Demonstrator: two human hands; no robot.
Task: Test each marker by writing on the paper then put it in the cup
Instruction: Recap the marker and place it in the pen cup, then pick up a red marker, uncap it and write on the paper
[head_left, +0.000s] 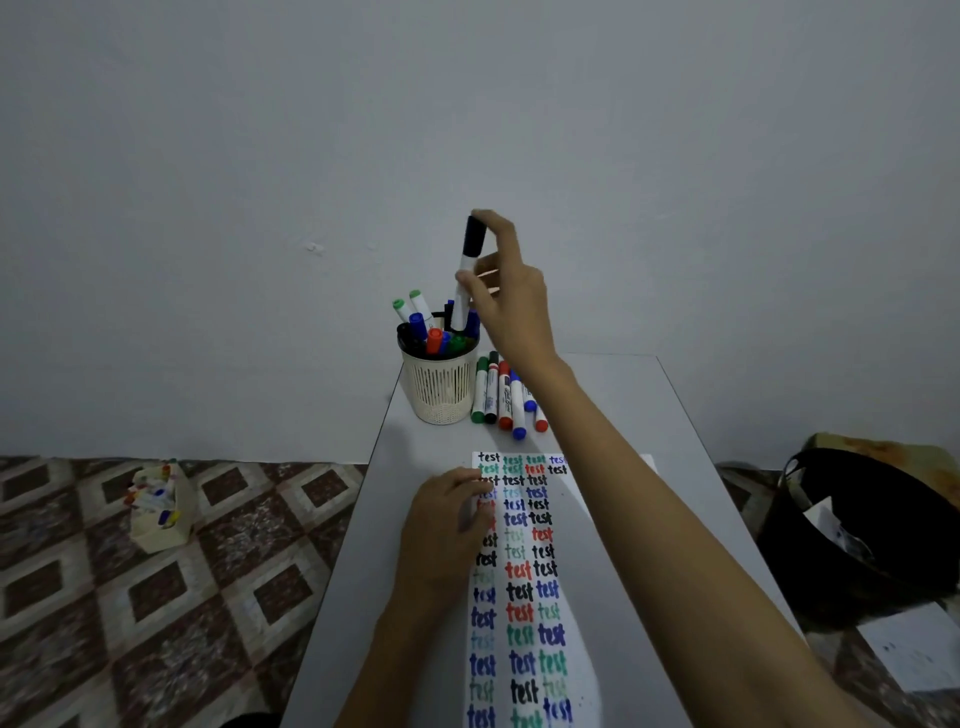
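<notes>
My right hand (511, 291) pinches a capped black marker (469, 260) upright, its lower end inside the rim of the cream mesh cup (440, 387). The cup stands at the far end of the grey table (363, 571) and holds several green, blue, red and black markers (426, 327). To the right of the cup, several more markers (501, 395) lie side by side on the table. My left hand (447, 525) rests with fingers pressing on the left edge of the paper (524, 582), which is covered with "test" written in black, blue, green and red.
A grey wall rises right behind the table. On the patterned floor to the left sits a small cream box of markers (156, 506). A black bin (862, 530) stands on the floor at the right, with a loose white sheet (914, 644) below it.
</notes>
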